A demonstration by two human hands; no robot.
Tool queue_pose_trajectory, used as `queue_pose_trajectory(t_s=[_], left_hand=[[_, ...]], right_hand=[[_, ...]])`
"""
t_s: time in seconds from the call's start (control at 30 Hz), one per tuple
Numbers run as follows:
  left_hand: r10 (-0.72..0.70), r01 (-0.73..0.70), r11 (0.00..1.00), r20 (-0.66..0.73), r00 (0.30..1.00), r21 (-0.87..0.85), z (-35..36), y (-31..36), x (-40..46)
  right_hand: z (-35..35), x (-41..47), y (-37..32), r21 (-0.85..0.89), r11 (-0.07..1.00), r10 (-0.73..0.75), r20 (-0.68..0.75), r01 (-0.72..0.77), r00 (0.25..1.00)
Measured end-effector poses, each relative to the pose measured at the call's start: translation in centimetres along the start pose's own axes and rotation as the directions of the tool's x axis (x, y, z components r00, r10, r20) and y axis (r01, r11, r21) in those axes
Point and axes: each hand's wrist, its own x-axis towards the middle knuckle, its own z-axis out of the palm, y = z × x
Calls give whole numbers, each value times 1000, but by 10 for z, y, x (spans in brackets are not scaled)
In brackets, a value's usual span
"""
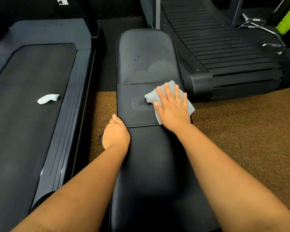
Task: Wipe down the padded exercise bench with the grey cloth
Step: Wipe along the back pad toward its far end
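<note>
While the black padded exercise bench (146, 64) runs lengthwise away from the camera between a flat treadmill (32, 101) on its left and a curved slatted treadmill (224, 47) on its right, the right hand (172, 106) lies flat, fingers spread, pressing the grey cloth (151, 95) onto the bench's middle band near its right edge. The cloth shows beyond the fingertips and at both sides of the palm. The left hand (115, 133) curls over the bench's left edge. A pale crumpled rag (48, 98) lies on the flat treadmill's belt.
</note>
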Motion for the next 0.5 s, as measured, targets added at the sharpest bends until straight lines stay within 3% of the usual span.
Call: queue_pose_trajectory(t_s=[0.13,0.3,0.5], left_hand=[[17,-17,999,-17,1000,-40,-1,0,11],[53,-62,989,-70,996,-138,-7,32,33],[-104,102,993,-34,994,-55,7,90,69]], right_hand=[[3,-11,-2,-11,999,31,6,-31,999],[7,-22,-11,-48,968,-242,55,245,969],[-5,38,-7,-15,993,-116,26,117,993]])
